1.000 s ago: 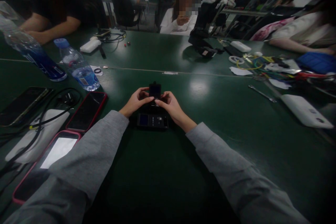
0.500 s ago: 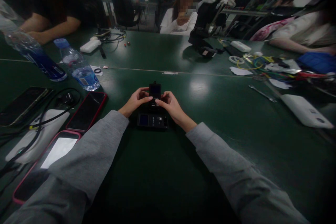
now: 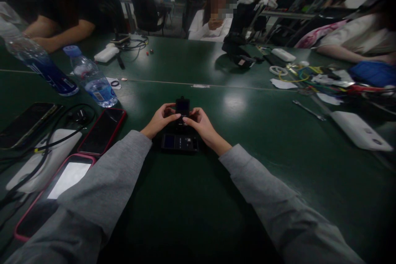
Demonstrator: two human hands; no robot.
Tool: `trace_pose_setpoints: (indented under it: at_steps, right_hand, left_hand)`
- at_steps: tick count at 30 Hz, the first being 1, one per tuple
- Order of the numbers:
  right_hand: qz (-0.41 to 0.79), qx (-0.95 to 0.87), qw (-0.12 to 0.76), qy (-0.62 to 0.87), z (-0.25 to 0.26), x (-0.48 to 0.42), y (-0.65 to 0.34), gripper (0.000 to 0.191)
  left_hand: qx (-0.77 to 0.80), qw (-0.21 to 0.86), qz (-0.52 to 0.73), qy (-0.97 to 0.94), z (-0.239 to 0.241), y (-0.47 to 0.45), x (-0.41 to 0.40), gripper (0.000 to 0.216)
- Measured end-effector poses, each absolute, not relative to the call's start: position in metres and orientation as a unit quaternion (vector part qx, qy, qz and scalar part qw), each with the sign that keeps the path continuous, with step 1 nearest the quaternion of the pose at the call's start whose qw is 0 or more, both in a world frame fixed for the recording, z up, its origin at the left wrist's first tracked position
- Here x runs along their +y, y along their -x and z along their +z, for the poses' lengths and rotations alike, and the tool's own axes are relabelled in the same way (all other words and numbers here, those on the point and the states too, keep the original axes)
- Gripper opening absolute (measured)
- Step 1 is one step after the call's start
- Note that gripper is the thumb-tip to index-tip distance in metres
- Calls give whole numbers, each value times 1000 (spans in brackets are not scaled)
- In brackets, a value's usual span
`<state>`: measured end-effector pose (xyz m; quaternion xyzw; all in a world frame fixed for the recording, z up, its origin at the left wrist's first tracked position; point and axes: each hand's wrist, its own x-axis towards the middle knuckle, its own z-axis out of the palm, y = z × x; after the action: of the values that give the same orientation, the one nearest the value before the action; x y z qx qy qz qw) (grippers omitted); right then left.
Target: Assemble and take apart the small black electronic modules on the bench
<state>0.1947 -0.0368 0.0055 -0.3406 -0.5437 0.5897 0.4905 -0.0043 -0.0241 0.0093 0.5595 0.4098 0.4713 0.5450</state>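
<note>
Between both hands is a small black device with a dark screen (image 3: 182, 106), its screen end pointing away from me. My left hand (image 3: 161, 119) grips its left side, with the thumb laid over the front below the screen. On the right side my right hand (image 3: 201, 125) grips it too, its thumb tip close to the left one. Fingers behind the device are partly hidden. Just nearer to me, a second black device with a screen and small buttons (image 3: 179, 143) lies sideways on the green table (image 3: 185, 198).
Left of my arm lie a red-edged phone (image 3: 102, 132), a pink-cased phone (image 3: 69, 177), a white power bank (image 3: 46, 159) and cables. Two bottles stand behind, one a water bottle (image 3: 93, 78). At right are a wrench-like tool (image 3: 309, 110), a white box (image 3: 360, 130) and tangled wires (image 3: 334, 80). People sit opposite.
Almost nothing differs. My left thumb has shifted very slightly to the right on the device; both hands keep their grip.
</note>
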Motion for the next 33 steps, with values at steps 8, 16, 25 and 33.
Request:
trace_pose_setpoints:
  at_steps: [8,16,25,33]
  right_hand:
    - [595,-536,490,345,8,-38,-195,48]
    - [592,-518,499,362,11,-38,-193,53]
    - [556,-537,510,379,0,-36,-193,49]
    - [521,-523,508,444,4,-36,-187,54]
  left_hand:
    - [415,539,474,-559,10,3,-25,57]
    - [405,551,454,-572,11,6,-26,64]
    - [425,487,456,-611,7,1,-22,60]
    - [441,449,456,-629,5,2,-23,65]
